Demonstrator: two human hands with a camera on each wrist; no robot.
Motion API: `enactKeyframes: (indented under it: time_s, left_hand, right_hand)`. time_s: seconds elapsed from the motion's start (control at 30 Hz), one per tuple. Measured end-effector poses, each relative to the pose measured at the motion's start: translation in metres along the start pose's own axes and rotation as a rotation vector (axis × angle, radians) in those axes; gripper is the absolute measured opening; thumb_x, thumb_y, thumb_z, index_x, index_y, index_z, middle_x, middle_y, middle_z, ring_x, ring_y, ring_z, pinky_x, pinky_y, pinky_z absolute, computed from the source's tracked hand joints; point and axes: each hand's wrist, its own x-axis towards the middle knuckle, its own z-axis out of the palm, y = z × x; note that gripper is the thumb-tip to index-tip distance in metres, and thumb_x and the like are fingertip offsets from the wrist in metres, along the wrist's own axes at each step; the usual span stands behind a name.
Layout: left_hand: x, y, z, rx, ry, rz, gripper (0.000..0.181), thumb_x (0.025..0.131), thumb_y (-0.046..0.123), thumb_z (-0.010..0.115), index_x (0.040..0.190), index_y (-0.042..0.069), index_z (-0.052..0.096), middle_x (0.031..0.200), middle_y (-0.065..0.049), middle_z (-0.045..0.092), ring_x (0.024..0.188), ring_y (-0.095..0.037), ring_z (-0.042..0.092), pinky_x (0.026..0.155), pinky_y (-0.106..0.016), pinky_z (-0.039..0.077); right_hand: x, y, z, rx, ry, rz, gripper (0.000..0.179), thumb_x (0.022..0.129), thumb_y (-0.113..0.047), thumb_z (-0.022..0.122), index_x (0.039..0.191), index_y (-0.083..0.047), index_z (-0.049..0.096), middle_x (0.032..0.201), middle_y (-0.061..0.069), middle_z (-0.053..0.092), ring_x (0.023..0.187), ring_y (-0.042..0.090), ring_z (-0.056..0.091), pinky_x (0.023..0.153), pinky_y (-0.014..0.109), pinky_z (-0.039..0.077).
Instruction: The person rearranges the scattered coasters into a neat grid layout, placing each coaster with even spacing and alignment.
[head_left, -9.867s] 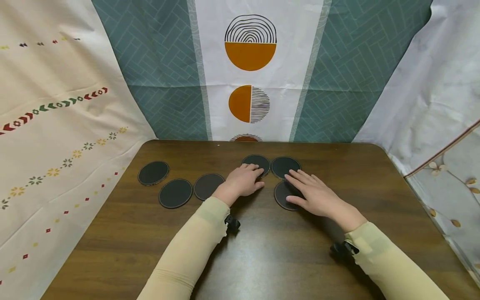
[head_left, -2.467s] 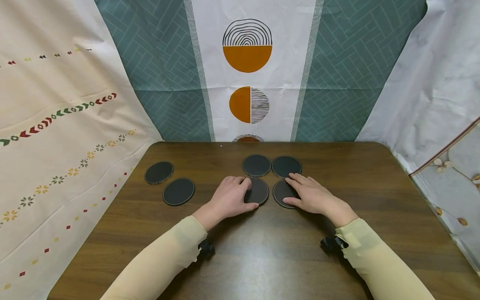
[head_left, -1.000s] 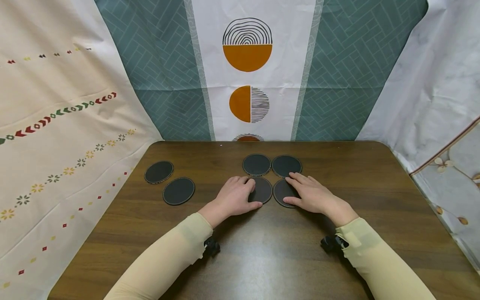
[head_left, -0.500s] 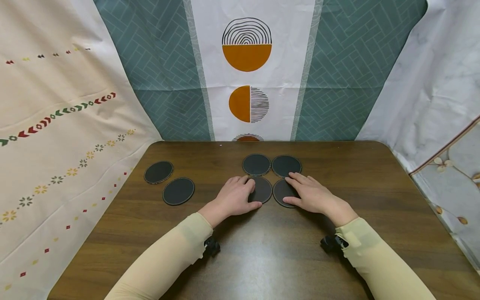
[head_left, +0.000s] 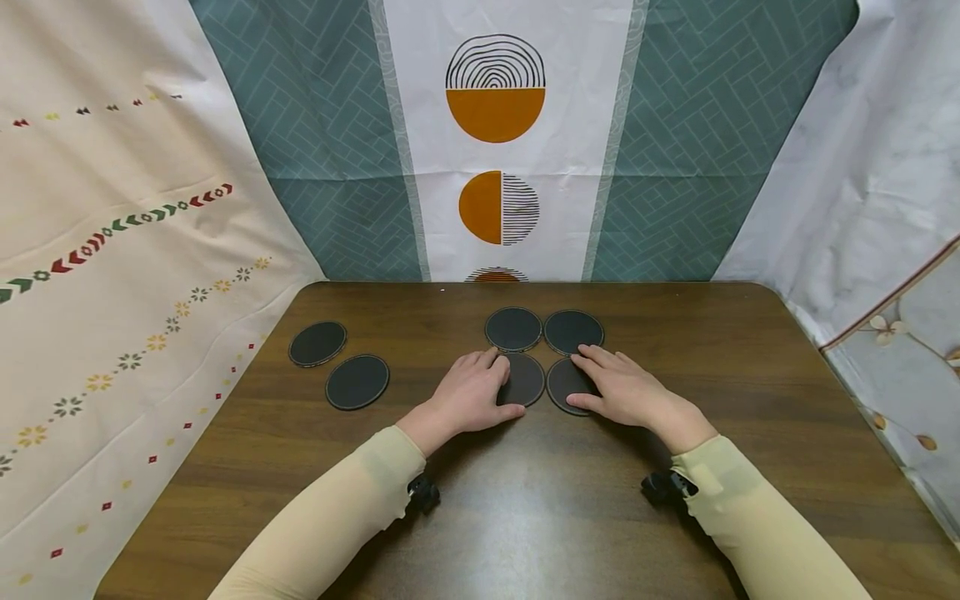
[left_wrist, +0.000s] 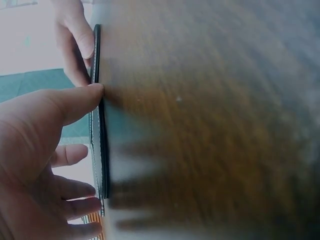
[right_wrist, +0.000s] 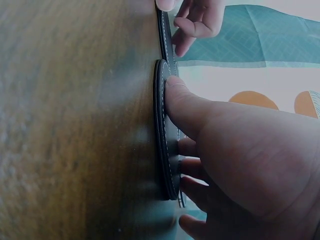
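Note:
In the head view my left hand (head_left: 471, 393) spans a round black leather coaster (head_left: 527, 381), thumb at its near edge and index finger at its far edge. The left wrist view shows that thumb (left_wrist: 85, 102) against the coaster's stitched rim. My right hand (head_left: 630, 390) rests on another black coaster (head_left: 564, 383) just to the right, its thumb (right_wrist: 182, 100) on the top face and fingers spread. Behind these two lie a back-left coaster (head_left: 513, 330) and a back-right coaster (head_left: 573, 332). The group makes a close two-by-two block. Both hands partly hide the front coasters.
On the left side of the brown wooden table (head_left: 525, 517) lie two more coasters, a far one (head_left: 318, 344) and a nearer one (head_left: 357, 382). A patterned teal and white cloth (head_left: 322, 150) hangs behind the table, with more cloth at both sides.
Since the oldest frame, my left hand has brought a coaster from the left group into the block's front-left spot. It slid slightly right, then stayed still over the last second.

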Motion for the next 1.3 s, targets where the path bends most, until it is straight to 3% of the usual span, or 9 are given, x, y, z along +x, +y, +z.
enactKeyframes:
  time_s: [0.2,0.37,0.57,0.9,1.3]
  left_hand:
    - [-0.004,-0.002,-0.002,-0.028,0.001,-0.007,0.053,0.098,0.065,0.077,0.109,0.017,0.057,0.167,-0.021,0.048,0.154,-0.041,0.047,0.126,-0.055,0.037]
    - [-0.01,-0.005,-0.003,-0.033,0.032,-0.008,0.067,0.1,0.066,0.074,0.14,0.013,0.063,0.168,-0.019,0.048,0.155,-0.039,0.045,0.127,-0.055,0.035]
    - [-0.019,-0.012,-0.005,-0.016,0.055,-0.018,0.088,0.102,0.067,0.07,0.167,0.012,0.047,0.17,-0.017,0.046,0.157,-0.04,0.042,0.129,-0.057,0.032]
    - [-0.035,-0.031,-0.009,-0.003,0.048,-0.057,0.096,0.103,0.069,0.066,0.174,0.012,0.036,0.176,-0.018,0.036,0.164,-0.041,0.03,0.129,-0.064,0.027]
    - [-0.058,-0.067,-0.017,0.012,0.079,-0.135,0.1,0.103,0.066,0.069,0.174,0.007,0.033,0.177,-0.018,0.035,0.165,-0.042,0.027,0.129,-0.067,0.025]
  right_hand:
    - [0.0,0.0,0.0,0.003,0.0,0.003,0.082,0.109,-0.051,0.068,0.167,0.001,0.044,0.175,0.025,0.034,0.163,0.045,0.03,0.13,0.065,0.023]
    - [0.0,-0.001,-0.001,0.003,-0.001,0.004,0.082,0.109,-0.051,0.068,0.167,0.001,0.044,0.175,0.025,0.034,0.163,0.045,0.031,0.13,0.065,0.023]
    - [0.0,-0.002,-0.002,-0.002,0.008,0.001,0.082,0.109,-0.053,0.068,0.167,0.001,0.045,0.175,0.025,0.035,0.162,0.045,0.032,0.13,0.064,0.024]
    - [-0.002,-0.003,-0.003,0.007,0.013,-0.009,0.081,0.109,-0.052,0.068,0.166,0.002,0.046,0.174,0.026,0.036,0.161,0.045,0.033,0.13,0.065,0.024]
    - [-0.001,-0.001,-0.001,0.005,0.009,-0.015,0.081,0.109,-0.052,0.068,0.167,0.001,0.045,0.174,0.026,0.035,0.162,0.046,0.032,0.13,0.065,0.025]
